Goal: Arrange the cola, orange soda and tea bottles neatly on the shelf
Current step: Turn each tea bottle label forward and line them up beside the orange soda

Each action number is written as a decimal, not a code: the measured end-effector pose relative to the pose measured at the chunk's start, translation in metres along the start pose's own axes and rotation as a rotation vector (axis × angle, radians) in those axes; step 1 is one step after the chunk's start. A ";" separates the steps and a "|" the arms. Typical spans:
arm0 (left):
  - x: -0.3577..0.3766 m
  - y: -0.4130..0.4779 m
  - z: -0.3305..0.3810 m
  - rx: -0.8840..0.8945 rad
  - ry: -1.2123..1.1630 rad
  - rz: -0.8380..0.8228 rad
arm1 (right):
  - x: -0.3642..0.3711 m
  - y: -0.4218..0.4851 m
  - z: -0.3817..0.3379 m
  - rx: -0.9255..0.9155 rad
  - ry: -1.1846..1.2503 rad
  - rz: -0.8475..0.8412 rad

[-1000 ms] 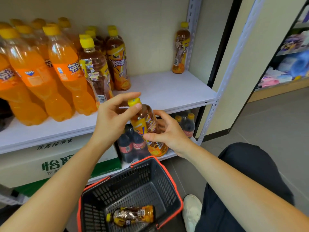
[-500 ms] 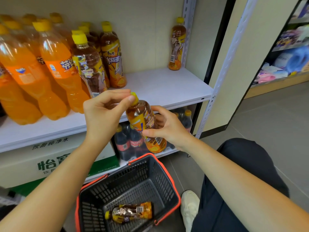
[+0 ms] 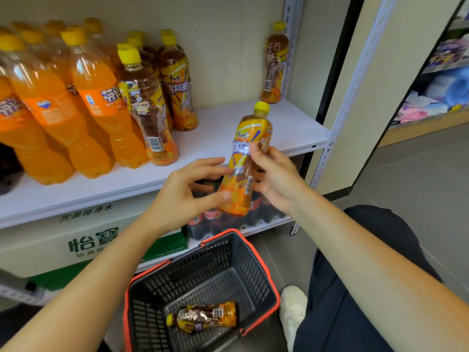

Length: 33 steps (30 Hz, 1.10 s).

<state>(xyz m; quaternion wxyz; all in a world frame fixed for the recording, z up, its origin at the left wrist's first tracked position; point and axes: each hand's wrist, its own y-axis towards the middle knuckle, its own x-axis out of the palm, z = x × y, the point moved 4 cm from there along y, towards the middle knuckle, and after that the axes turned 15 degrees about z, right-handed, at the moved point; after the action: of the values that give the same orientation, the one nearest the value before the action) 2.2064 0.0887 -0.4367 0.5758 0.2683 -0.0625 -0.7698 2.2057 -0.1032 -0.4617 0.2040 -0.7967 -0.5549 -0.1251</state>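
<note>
Glossy plastic tea bottle (image 3: 247,161)

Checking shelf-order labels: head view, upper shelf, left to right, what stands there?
orange soda bottles → cluster of tea bottles → bare stretch of the upper shelf → lone tea bottle → perforated upright post
</note>
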 end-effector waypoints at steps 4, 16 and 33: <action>0.007 -0.006 -0.001 -0.015 0.002 -0.088 | -0.004 0.004 -0.010 0.105 0.141 0.027; 0.004 -0.001 0.011 -0.036 -0.242 0.144 | 0.002 -0.006 -0.003 0.148 0.106 -0.146; -0.017 0.008 -0.007 0.048 -0.097 0.178 | 0.013 0.005 0.002 0.150 0.105 -0.144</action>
<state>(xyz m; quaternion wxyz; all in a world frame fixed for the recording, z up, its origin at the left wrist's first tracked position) 2.2198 0.1033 -0.4331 0.6317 0.2378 -0.1324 -0.7259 2.2150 -0.0928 -0.4586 0.2824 -0.7297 -0.6070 -0.1393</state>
